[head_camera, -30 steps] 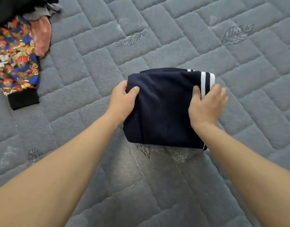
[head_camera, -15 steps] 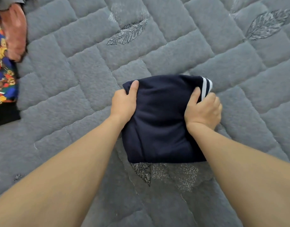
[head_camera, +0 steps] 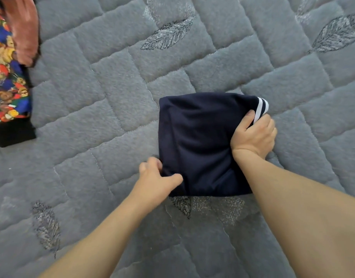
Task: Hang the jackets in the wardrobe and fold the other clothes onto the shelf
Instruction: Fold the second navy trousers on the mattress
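The folded garment (head_camera: 198,141) is dark navy, with two white stripes at one corner. The quilted cover (head_camera: 112,97) is grey — stitched squares, dark leaf prints. At the left edge lie a multicoloured cartoon-print garment (head_camera: 6,85) with a black cuff and a salmon-pink cloth (head_camera: 25,27).

Grey quilted bed cover (head_camera: 116,81) — folded navy garment (head_camera: 196,141), patterned garment (head_camera: 8,85) on it.

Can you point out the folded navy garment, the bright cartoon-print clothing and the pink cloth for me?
folded navy garment (head_camera: 196,141), head view, middle of its top face.
cartoon-print clothing (head_camera: 6,87), head view, printed part at left edge.
pink cloth (head_camera: 25,31), head view, its middle.
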Demonstrator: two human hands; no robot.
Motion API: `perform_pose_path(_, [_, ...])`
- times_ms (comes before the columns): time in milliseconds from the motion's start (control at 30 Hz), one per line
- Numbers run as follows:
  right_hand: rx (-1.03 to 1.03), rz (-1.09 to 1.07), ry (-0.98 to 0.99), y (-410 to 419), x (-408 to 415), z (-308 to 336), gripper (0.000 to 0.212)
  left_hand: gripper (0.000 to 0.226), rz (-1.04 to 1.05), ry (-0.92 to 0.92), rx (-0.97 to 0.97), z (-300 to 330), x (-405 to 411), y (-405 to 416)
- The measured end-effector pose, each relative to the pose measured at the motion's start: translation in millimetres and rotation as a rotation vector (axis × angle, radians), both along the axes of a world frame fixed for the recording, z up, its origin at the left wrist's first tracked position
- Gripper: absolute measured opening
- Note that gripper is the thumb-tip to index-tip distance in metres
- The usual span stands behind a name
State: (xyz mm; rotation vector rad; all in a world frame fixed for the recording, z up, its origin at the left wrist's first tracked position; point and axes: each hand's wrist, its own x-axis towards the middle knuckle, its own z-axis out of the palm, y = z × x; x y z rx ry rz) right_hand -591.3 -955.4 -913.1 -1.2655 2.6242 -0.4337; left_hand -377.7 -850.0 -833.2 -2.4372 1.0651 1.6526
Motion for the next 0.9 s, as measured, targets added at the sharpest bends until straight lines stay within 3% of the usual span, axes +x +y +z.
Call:
perform_pose_path(100, [-0.017, -0.005, 0.002, 0.0, 2.4, 2.0, 0.049, 0.021, -0.120, -0.017, -0.004, 0.2, -9.6, 1.3])
perform_pose_path(167, [-0.027, -0.008, 0.010, 0.6, 1.9, 2.0, 0.049, 0.013, -0.263, -0.157, -0.082, 0.9, -7.4, -6.1])
perform_pose_path(233, [-0.036, -0.009, 0.010, 1.2, 1.9, 1.5, 0.050, 0.016, -0.351, -0.322, -0.122, -0.2, 5.4, -11.1])
perform_pose_path(333, [-0.038, -0.005, 0.018, 0.6, 2.7, 1.5, 0.051, 0.023, -0.322, -0.394, -0.161, -4.3, 11.9, 1.5])
perform_pose_path(400, [-0.036, -0.002, 0.024, 0.3, 1.8, 1.0, 0.051, 0.024, -0.191, -0.302, -0.188, -6.7, 2.0, 14.9])
perform_pose_path(467, [-0.040, 0.000, 0.019, 0.5, 1.5, 0.9, 0.051, 0.022, 0.111, -0.079, -0.216, -4.9, -4.1, 17.7])
perform_pose_path(533, [-0.044, 0.001, 0.013, 0.0, 1.3, 0.4, 0.051, 0.033, 0.405, 0.188, -0.274, -4.1, -1.8, 1.1])
perform_pose_path(633, [-0.049, 0.011, -0.007, 1.6, 0.0, -0.2, 0.053, 0.049, 0.510, 0.609, -0.239, -8.1, 2.1, -34.4])
perform_pose_path(800, [0.028, 0.041, -0.083, 3.8, -5.6, 13.5, 0.072, 0.050, 0.536, 0.619, -0.067, -23.2, -7.5, -62.6])
perform_pose_path(900, [0.136, -0.010, -0.412, 8.7, -14.7, 27.2, 0.086, 0.044, 0.469, 0.657, 0.032, -24.1, -13.5, -57.2])
